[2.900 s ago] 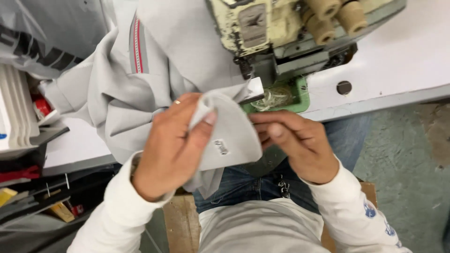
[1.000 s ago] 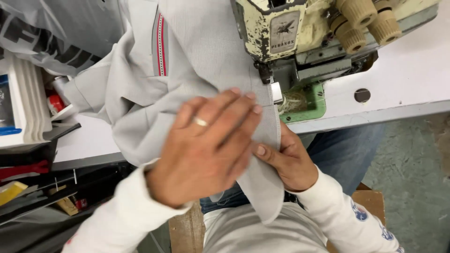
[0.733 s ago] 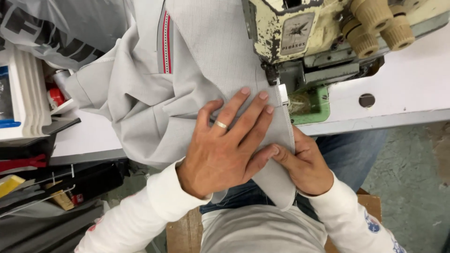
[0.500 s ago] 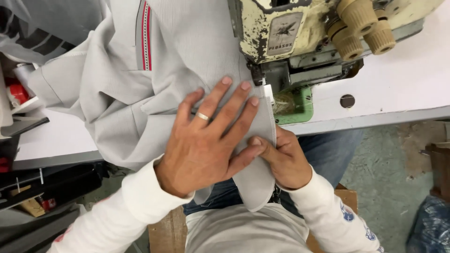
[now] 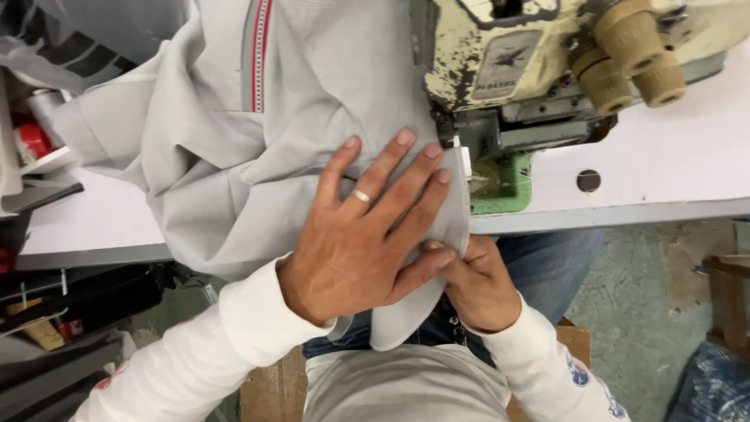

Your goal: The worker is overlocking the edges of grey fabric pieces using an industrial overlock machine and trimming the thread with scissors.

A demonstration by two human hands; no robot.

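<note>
A light grey garment (image 5: 234,148) with a red-and-white striped band lies bunched on the white table (image 5: 672,164), its edge fed under the head of an old cream sewing machine (image 5: 531,55). My left hand (image 5: 367,227), a ring on one finger, lies flat with spread fingers on the fabric just left of the needle area. My right hand (image 5: 476,285) sits below the table edge and pinches the hanging lower edge of the same grey fabric from underneath. The green plate (image 5: 504,184) under the machine head shows beside the fabric edge.
Tan thread cones (image 5: 633,59) sit at the machine's right. A round hole (image 5: 588,180) is in the tabletop. Dark clutter and shelves (image 5: 47,305) fill the left below the table. A wooden stool edge (image 5: 726,297) stands at the right on the concrete floor.
My left hand went from gripping a folded piece of fabric to lying flat on it at the machine. The fabric edge now sits against the needle area; my right hand slid under it.
</note>
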